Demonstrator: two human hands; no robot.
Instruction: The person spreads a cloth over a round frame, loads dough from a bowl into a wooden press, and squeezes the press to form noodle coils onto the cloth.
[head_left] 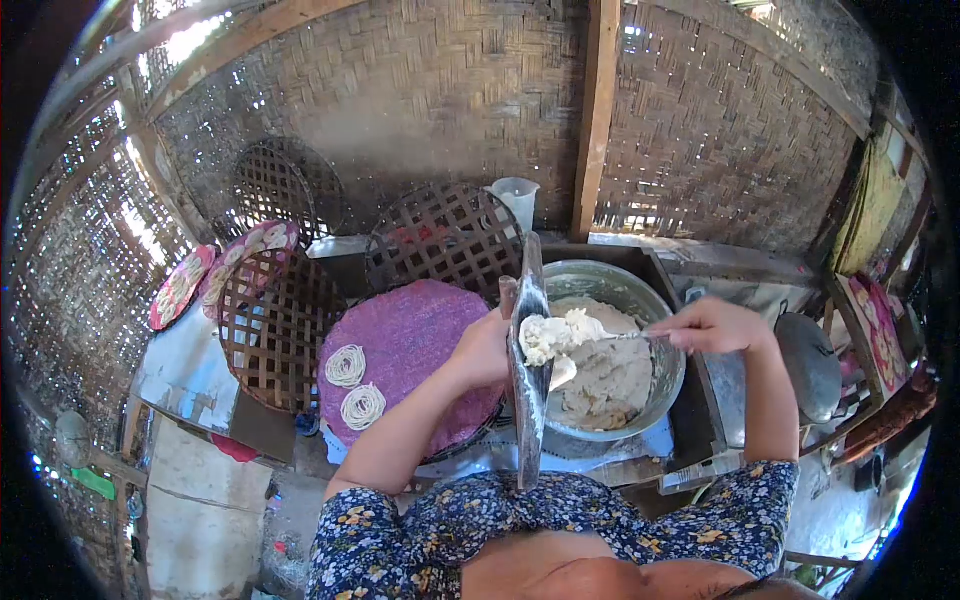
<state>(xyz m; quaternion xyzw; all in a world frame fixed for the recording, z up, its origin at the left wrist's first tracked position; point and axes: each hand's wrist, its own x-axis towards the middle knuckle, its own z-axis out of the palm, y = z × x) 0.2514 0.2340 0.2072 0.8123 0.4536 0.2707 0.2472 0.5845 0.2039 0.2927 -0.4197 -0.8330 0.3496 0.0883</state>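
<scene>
My left hand (484,352) is closed on a long wooden press (530,440), held tilted over the left side of a large metal basin (668,385). My right hand (722,328) grips a spoon (634,334) whose far end reaches into pale, lumpy dough (555,336) at the middle of the press. More dough (607,385) fills much of the basin below. To the left, a round purple mat (425,320) carries two coils of pale strands, an upper coil (346,366) and a lower coil (362,407). My left forearm passes over the mat's right side.
Woven bamboo trays, a left one (275,330) and a back one (440,235), lean around the mat. A white plastic jug (517,203) stands behind the press. A dark pan (808,365) is at the right. A wooden post (597,120) rises against the woven wall.
</scene>
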